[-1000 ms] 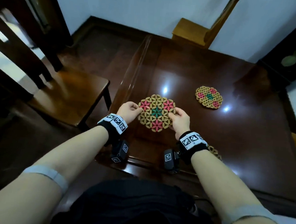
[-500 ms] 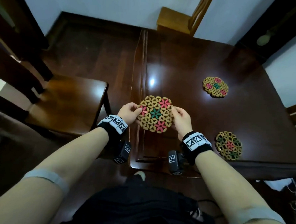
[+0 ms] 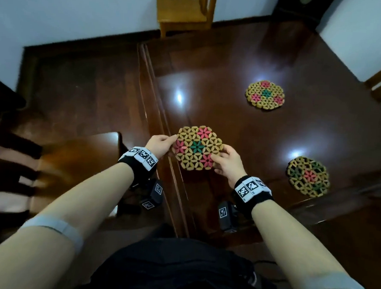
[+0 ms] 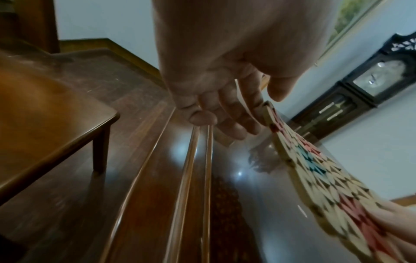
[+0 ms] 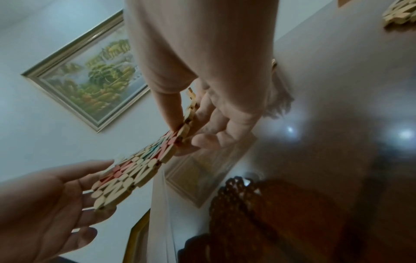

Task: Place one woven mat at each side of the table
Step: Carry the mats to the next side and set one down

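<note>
The woven mat [image 3: 197, 148] is up in the air now, just over the left edge of the counter [image 3: 233, 64]. A second ago it sat lower, close to the shiny top near the person's edge. The wrist views show it is tilted, with a gap and a reflection under it, so it is not lying down yet.

The left hand [image 3: 161, 144] pinches the mat's left rim between thumb and fingers. The right hand [image 3: 226, 162] pinches the right rim the same way, thumb on top and fingers below. Both hands are closed on the mat.

Two more mats lie flat on the counter. One flower mat [image 3: 265, 95] is near the far side. A darker mat [image 3: 308, 176] is by the near right edge. In the picture from a second ago only a small bit of that darker mat peeked out behind the right wrist; now all of it shows, because the head has turned and the view has swung round.

I think the person is carrying this mat to the left side, by the dark chair [image 3: 74, 160]. It looks like the third mat, so one more side would still need one after it is set down
</note>
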